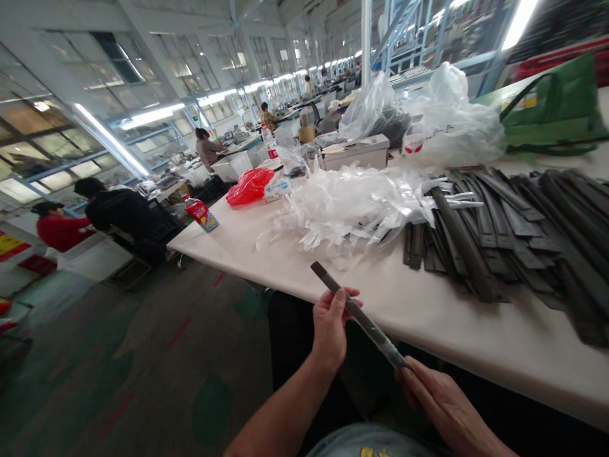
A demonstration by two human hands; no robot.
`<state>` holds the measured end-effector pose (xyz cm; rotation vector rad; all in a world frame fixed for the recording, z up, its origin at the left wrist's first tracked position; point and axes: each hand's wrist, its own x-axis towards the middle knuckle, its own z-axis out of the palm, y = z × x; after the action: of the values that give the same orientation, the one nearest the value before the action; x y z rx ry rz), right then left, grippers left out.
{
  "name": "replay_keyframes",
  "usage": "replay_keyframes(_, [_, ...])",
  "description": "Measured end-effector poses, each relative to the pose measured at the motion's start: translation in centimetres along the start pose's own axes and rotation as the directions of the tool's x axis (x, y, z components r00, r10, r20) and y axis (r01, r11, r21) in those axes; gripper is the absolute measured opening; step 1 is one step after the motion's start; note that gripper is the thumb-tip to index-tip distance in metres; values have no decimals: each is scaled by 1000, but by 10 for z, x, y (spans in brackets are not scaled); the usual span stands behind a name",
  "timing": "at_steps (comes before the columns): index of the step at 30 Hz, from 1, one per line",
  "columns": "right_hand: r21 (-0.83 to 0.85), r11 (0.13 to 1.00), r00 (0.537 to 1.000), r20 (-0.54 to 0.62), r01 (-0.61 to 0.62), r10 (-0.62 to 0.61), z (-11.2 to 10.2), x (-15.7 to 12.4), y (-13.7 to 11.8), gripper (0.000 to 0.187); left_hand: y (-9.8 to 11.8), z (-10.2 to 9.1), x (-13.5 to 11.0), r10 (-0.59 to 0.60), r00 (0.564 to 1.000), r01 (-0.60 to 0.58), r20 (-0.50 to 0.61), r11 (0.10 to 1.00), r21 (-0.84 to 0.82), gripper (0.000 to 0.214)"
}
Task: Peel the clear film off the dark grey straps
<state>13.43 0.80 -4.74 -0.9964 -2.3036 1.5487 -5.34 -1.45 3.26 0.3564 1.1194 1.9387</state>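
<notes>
A long, flat dark strip (364, 320) slants in front of me, just off the table's front edge. My left hand (332, 320) grips it near its upper end, thumb on top and fingers beneath. At its lower end my right hand (431, 387) is closed around it. The lower stretch looks shiny, as if a clear film covers it. On the table to the right lies a large heap of similar dark strips (490, 238). A pile of clear plastic sleeves (352, 206) sits beyond my left hand, partly touching the heap.
The pale table (252, 254) carries a drink carton (200, 214), a red plastic bag (250, 186), a bottle (269, 141) and a grey box (356, 153). Large clear bags (451, 120) and a green bag (554, 108) stand behind the strips. Several people sit at other tables.
</notes>
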Motion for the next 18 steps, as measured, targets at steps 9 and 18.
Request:
replay_keyframes(9, [19,999,998,-51,35,-34,-18,0,-17,41,-39,-1,-33,-140,984,118,108,974,193,28])
replay_keyframes(18, [-182,982,986,-152,45,-73,-14,-14,-13,25,-37,-5,-7,-204,978,209,-45,945,253,36])
